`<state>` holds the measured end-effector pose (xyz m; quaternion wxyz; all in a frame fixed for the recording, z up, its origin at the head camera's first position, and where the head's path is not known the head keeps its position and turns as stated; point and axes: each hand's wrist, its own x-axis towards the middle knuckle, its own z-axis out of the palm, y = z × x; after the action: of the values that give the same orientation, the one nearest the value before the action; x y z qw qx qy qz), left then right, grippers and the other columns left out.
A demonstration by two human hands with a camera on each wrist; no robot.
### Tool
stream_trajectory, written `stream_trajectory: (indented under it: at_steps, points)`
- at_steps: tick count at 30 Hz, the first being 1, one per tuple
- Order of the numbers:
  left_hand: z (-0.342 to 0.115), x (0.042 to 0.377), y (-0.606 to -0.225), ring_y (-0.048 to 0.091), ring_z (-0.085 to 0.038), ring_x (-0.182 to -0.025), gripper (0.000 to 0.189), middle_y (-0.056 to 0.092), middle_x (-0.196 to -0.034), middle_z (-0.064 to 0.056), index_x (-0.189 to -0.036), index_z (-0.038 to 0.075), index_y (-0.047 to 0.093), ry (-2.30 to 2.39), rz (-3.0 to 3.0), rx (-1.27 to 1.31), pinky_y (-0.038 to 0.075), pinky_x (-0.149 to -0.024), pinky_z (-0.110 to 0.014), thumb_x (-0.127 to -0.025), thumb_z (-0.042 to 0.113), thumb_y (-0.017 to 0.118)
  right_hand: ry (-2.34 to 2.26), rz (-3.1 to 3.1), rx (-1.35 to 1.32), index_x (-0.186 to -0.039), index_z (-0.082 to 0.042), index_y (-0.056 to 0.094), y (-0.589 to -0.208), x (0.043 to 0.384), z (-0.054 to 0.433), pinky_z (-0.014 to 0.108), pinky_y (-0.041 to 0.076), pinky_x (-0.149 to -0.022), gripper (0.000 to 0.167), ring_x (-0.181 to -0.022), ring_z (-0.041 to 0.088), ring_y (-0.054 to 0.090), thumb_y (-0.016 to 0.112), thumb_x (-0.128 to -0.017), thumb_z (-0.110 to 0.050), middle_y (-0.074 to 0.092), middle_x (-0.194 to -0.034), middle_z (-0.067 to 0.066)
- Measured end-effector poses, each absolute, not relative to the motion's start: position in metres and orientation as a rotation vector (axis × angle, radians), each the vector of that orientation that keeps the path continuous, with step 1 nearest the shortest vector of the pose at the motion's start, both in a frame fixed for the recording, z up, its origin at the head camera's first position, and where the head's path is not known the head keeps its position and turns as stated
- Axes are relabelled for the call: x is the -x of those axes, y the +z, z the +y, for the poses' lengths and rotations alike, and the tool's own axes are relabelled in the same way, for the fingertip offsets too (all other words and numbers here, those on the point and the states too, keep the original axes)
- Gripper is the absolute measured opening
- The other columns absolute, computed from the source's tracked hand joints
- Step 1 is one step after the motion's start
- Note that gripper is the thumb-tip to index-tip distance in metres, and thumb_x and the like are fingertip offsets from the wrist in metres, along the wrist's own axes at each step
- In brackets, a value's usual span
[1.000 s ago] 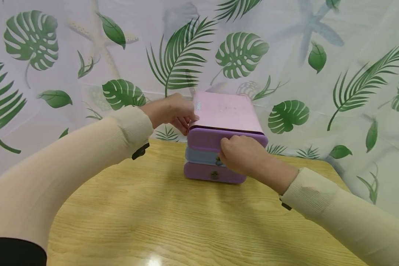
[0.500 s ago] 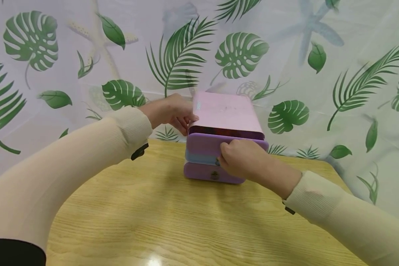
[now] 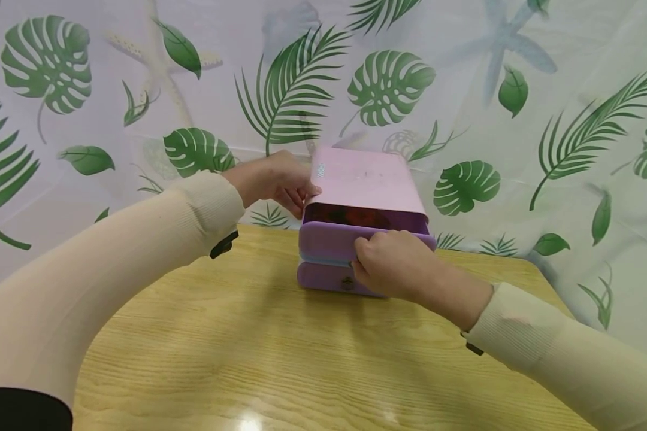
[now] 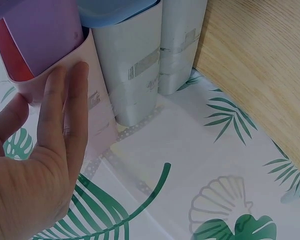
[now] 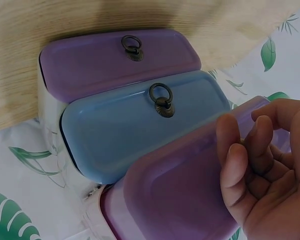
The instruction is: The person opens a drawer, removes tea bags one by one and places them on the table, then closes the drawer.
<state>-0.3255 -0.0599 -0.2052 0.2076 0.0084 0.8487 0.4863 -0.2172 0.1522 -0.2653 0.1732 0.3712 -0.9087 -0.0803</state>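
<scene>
A small chest of drawers with a pink casing (image 3: 366,179) stands at the back of the table. My left hand (image 3: 288,182) holds the casing's front left corner; in the left wrist view its fingers (image 4: 76,105) lie along the side wall. The purple top drawer (image 3: 331,239) sticks partway out, with something red and dark inside. My right hand (image 3: 390,263) is at the drawer's front with curled fingers (image 5: 235,165), which hide its pull. Below are a blue drawer (image 5: 145,127) and a purple bottom drawer (image 5: 110,65), both pushed in, each with a bronze ring pull.
The wood-grain table (image 3: 248,347) spreads out in front of the chest. Behind it hangs a white cloth (image 3: 334,72) printed with green leaves and starfish.
My right hand has pulled the top drawer toward me and slightly down, so the gap under the casing's top has widened. The left hand has stayed at the casing's corner.
</scene>
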Motion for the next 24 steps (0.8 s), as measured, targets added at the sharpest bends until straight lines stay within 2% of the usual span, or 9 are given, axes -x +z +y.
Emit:
stream_trajectory:
  at_steps: [4, 10, 24]
  points:
    - [-0.059, 0.325, -0.205, 0.070, -0.026, -0.073, 0.025, 0.066, -0.101, -0.021, -0.111, -0.005, 0.063, 1.359, 2.359, -0.011, 0.063, -0.076, -0.037, -0.095, 0.013, 0.068, -0.228, -2.553, -1.065, -0.060, -0.014, 0.042, -0.266, 0.214, 0.153, 0.031, 0.039, -0.038, 0.037, -0.044, 0.014, 0.040, 0.067, -0.087, -0.017, 0.039, -0.051, -0.002]
    - [-0.059, 0.326, -0.206, 0.069, -0.024, -0.065, 0.026, 0.066, -0.099, -0.021, -0.112, -0.006, 0.062, 1.358, 2.362, -0.008, 0.063, -0.075, -0.037, -0.095, 0.013, 0.067, -0.245, -2.534, -1.071, -0.060, -0.014, 0.042, -0.267, 0.207, 0.153, 0.035, 0.040, -0.039, 0.036, -0.044, 0.015, 0.039, 0.068, -0.086, -0.017, 0.039, -0.051, -0.002]
    - [-0.058, 0.326, -0.207, 0.070, -0.024, -0.063, 0.025, 0.066, -0.099, -0.023, -0.111, -0.008, 0.061, 1.385, 2.352, -0.008, 0.063, -0.074, -0.038, -0.095, 0.011, 0.067, -0.234, -2.480, -1.102, -0.060, -0.014, 0.041, -0.268, 0.195, 0.154, 0.031, 0.034, -0.038, 0.034, -0.043, 0.014, 0.036, 0.068, -0.082, -0.014, 0.037, -0.051, -0.004]
